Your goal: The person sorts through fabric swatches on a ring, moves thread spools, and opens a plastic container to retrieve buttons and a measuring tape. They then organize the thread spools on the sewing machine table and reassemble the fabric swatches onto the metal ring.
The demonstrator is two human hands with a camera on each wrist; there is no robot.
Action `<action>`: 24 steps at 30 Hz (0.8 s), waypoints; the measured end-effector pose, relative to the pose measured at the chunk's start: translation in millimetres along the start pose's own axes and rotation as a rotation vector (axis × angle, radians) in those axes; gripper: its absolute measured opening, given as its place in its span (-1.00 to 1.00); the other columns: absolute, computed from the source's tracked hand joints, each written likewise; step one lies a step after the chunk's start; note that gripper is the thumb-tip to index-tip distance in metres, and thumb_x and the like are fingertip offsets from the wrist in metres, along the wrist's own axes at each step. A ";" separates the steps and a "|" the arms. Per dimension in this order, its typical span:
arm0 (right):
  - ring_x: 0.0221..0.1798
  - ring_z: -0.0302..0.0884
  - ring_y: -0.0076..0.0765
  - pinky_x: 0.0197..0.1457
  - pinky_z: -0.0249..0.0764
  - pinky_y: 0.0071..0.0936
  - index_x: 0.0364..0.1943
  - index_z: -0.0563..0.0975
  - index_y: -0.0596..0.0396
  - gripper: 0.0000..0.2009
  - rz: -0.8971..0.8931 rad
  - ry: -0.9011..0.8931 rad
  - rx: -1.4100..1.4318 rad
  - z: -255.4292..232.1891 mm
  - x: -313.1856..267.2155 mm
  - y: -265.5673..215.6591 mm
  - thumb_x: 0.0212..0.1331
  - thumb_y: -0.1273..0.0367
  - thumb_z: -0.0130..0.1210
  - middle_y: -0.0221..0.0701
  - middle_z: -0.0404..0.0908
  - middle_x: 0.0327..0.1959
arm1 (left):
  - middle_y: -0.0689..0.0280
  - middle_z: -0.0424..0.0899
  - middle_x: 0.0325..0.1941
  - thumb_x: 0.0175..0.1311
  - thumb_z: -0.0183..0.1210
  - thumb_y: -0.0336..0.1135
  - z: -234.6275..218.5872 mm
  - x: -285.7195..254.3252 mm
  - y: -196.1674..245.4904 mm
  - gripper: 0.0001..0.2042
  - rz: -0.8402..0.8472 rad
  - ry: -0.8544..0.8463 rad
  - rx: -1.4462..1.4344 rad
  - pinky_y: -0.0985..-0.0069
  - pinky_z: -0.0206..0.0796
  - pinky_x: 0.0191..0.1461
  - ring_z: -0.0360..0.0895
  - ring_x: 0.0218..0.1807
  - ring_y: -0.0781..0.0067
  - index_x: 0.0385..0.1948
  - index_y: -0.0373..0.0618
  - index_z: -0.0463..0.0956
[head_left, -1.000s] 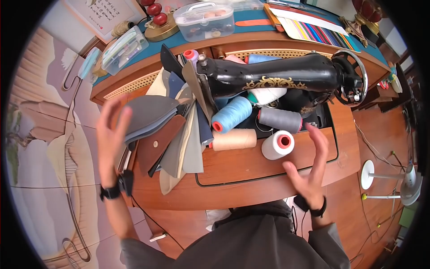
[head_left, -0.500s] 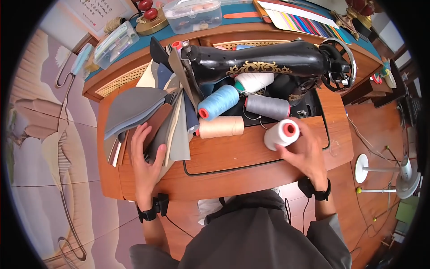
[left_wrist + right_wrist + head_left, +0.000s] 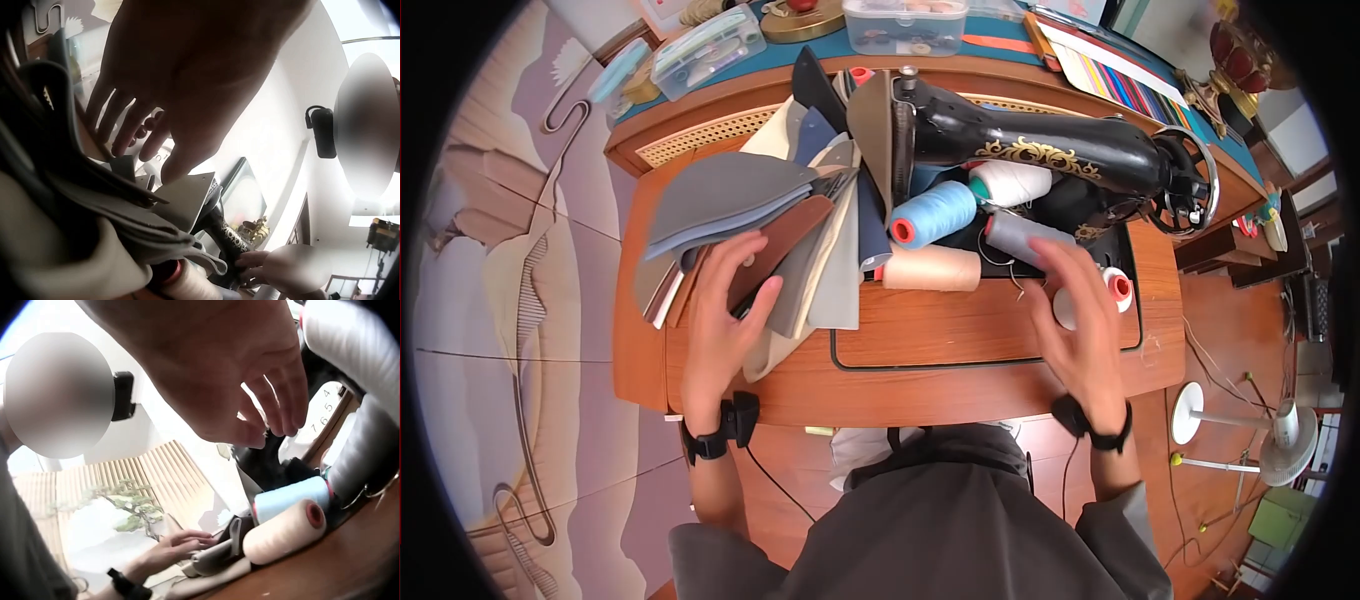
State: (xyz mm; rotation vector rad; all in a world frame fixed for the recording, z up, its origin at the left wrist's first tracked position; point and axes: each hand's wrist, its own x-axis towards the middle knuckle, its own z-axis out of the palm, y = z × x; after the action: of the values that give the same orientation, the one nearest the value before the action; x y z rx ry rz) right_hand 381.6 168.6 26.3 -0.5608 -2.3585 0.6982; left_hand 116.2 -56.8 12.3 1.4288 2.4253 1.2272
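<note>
My left hand (image 3: 722, 325), fingers spread and relaxed, lies against the near side of a heap of cloth and leather-like pieces, by a brown piece (image 3: 800, 235) with a button. Grey flaps (image 3: 725, 195) top the heap. My right hand (image 3: 1080, 330) hovers over the table with loose fingers, its fingertips near a grey thread spool (image 3: 1012, 238). Behind that hand lies a white thread spool (image 3: 1118, 286), partly hidden. A light blue spool (image 3: 292, 498) and a peach spool (image 3: 281, 534) lie side by side, also seen in the right wrist view.
A black sewing machine (image 3: 1040, 145) with gold ornament stands behind the spools, its handwheel (image 3: 1200, 185) at the right. Another white spool (image 3: 1012, 184) lies under its arm. Clear boxes (image 3: 905, 25) and a color chart (image 3: 1115, 75) sit on the blue-topped shelf behind.
My left hand came in from the left to the cloth heap. My right hand gripped the front white spool, which now lies farther right, and let it go. The head view shifted.
</note>
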 end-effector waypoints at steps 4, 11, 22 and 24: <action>-0.01 0.59 0.02 -0.07 0.56 -0.17 0.07 0.51 0.14 -0.65 -0.012 0.004 -0.158 38.2 38.9 24.0 0.16 0.58 0.11 -0.17 0.55 0.04 | 0.01 0.51 0.22 0.21 0.32 -0.29 -2.1 21.6 -5.8 -0.52 0.143 0.000 0.269 0.19 0.19 0.42 0.35 0.36 -0.07 0.18 -0.15 0.45; -0.25 0.63 0.02 -0.22 0.53 -0.15 -0.26 0.61 0.06 -0.88 0.105 0.009 -0.264 54.3 63.0 48.8 0.16 0.38 0.23 -0.28 0.64 -0.31 | -0.02 0.47 0.28 0.21 0.24 0.09 2.3 57.6 -27.5 -0.32 -0.091 -0.249 0.655 0.14 0.18 0.39 0.34 0.34 -0.05 0.27 -0.17 0.36; -0.26 0.66 0.01 -0.21 0.58 -0.15 -0.26 0.66 0.02 -0.86 0.103 0.004 -0.334 61.3 65.3 47.4 0.12 0.33 0.25 -0.25 0.65 -0.27 | 0.08 0.59 0.18 0.40 0.08 -0.13 3.9 46.7 -43.2 -0.61 0.192 -0.049 0.639 0.21 0.28 0.23 0.47 0.13 0.05 0.10 -0.22 0.55; -0.27 0.66 0.03 -0.20 0.59 -0.14 -0.27 0.67 0.02 -0.86 0.102 -0.024 -0.379 63.5 66.1 52.4 0.13 0.32 0.23 -0.24 0.65 -0.26 | 0.05 0.60 0.14 0.42 0.08 -0.15 3.0 46.5 -34.1 -0.64 0.193 -0.038 0.627 0.20 0.31 0.16 0.50 0.07 0.02 0.08 -0.21 0.55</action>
State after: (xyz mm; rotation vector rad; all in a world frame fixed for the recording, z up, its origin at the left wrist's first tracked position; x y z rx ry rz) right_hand 303.5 222.9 -19.5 -0.8420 -2.5134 0.2987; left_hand 67.1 -28.0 2.3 1.8339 2.8375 0.4456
